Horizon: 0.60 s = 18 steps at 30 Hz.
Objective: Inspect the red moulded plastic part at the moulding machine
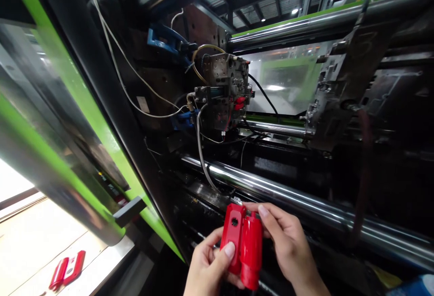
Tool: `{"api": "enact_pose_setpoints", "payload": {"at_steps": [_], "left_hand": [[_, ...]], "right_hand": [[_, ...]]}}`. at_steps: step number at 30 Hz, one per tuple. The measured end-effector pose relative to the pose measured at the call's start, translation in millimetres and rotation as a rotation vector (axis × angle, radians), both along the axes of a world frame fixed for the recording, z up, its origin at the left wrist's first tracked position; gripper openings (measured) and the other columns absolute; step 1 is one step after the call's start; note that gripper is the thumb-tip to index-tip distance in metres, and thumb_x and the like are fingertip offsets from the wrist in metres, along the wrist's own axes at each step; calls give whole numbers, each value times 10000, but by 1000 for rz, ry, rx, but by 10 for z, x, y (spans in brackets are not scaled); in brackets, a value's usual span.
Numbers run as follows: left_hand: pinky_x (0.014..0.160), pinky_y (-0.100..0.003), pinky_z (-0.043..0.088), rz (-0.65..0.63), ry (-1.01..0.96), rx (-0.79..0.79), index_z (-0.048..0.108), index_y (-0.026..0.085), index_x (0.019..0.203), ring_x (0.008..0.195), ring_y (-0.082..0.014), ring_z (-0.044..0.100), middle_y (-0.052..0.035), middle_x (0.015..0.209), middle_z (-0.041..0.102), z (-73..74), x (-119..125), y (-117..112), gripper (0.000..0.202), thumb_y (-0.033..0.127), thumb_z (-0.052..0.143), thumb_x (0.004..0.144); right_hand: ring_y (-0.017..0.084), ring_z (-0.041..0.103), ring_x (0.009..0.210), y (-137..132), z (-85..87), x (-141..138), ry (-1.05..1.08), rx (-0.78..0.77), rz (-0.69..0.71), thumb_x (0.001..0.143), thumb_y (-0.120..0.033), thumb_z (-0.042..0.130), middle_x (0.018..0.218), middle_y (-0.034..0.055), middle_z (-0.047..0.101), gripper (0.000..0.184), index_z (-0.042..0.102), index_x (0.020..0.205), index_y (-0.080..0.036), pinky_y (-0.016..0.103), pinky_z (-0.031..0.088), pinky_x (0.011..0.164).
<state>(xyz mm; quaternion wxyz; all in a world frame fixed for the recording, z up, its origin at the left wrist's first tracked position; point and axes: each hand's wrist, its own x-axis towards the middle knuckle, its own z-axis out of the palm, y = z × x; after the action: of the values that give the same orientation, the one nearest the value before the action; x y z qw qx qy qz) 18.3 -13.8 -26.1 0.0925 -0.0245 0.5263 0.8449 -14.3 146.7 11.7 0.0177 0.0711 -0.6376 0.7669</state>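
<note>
Red part, location: the red part (251,246) is at the near centre of the scene, between the two hands, raised in front of the machine's near steel bar (271,184).
Red part, appearance: glossy red, two long sections side by side; the left one flat-faced with a dark round hole towards its far end, the right one rounded like a cylinder, with a narrower near end.
Left hand: the left hand (209,260) enters from the near edge and is clamped on the red part, thumb pressed on the flat section's face below the hole, fingers passing behind.
Right hand: the right hand (289,241) reaches in from the near right, forefinger stretched left past the part's far end, thumb tip close by the rounded section's top; whether it grips cannot be told.
Second red piece: a similar red piece (79,265) lies on the table (27,266) at near left, its rounded section to the left.
Machine: a metal mould block (222,72) stands at far centre, small red shapes (239,102) showing on its right side.
Frame: a bright green post (61,169) slants across the left.
</note>
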Motion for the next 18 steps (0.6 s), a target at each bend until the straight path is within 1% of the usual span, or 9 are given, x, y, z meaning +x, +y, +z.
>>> {"api": "enact_pose_setpoints", "payload": {"at_steps": [2,4,9,12,14,16,17,18], "left_hand": [[502,-214,538,-17,15,18,614,59,1161,509,-149,634,-82,643,693,-8,-33,17,603,498,796,791],[503,-196,515,-36,31,38,625,67,1148,509,-135,622,-79,644,687,-11,-70,38,576,494,790,798],[479,-172,461,-99,37,72,649,83,1164,485,-105,573,-72,654,676,6,-183,125,555,477,791,800],[491,-183,469,-135,26,89,654,95,1179,517,-116,591,-82,701,694,33,-261,197,555,455,808,786],[527,-192,492,-155,27,81,650,101,1197,552,-129,622,-91,729,713,66,-309,244,565,448,814,782],[559,-187,500,-168,39,55,636,97,1219,567,-131,638,-87,717,724,110,-349,285,595,452,820,779],[567,-188,503,-169,42,26,617,83,1239,564,-133,642,-86,702,726,133,-366,304,632,461,822,776],[574,-197,512,-165,42,-17,589,64,1265,563,-143,646,-88,690,729,152,-380,321,690,480,825,768]], "right_hand": [[210,700,857,31,10,0,16,28,-17,934,-566,575,1011,80,758,420,755,1053,-205,289,584,757],[226,707,933,62,23,8,41,50,-40,942,-554,571,1057,76,756,402,757,1076,-224,294,588,787],[241,684,1096,166,47,26,124,147,-135,961,-519,560,1190,67,731,358,759,1097,-254,310,560,952],[248,660,1172,281,11,20,189,211,-183,975,-486,546,1247,62,711,333,753,1112,-263,310,553,993],[245,657,1185,379,-28,33,256,282,-209,995,-448,518,1262,57,705,318,742,1136,-273,321,550,1013],[257,645,1210,476,-61,74,304,366,-244,1011,-453,472,1311,61,678,358,698,1230,-283,359,548,1034],[278,613,1257,516,-72,101,327,423,-262,999,-495,479,1375,69,634,414,641,1317,-285,394,535,1059],[304,561,1316,547,-81,126,364,503,-272,966,-555,517,1455,77,564,526,551,1416,-285,431,512,1089]]}}
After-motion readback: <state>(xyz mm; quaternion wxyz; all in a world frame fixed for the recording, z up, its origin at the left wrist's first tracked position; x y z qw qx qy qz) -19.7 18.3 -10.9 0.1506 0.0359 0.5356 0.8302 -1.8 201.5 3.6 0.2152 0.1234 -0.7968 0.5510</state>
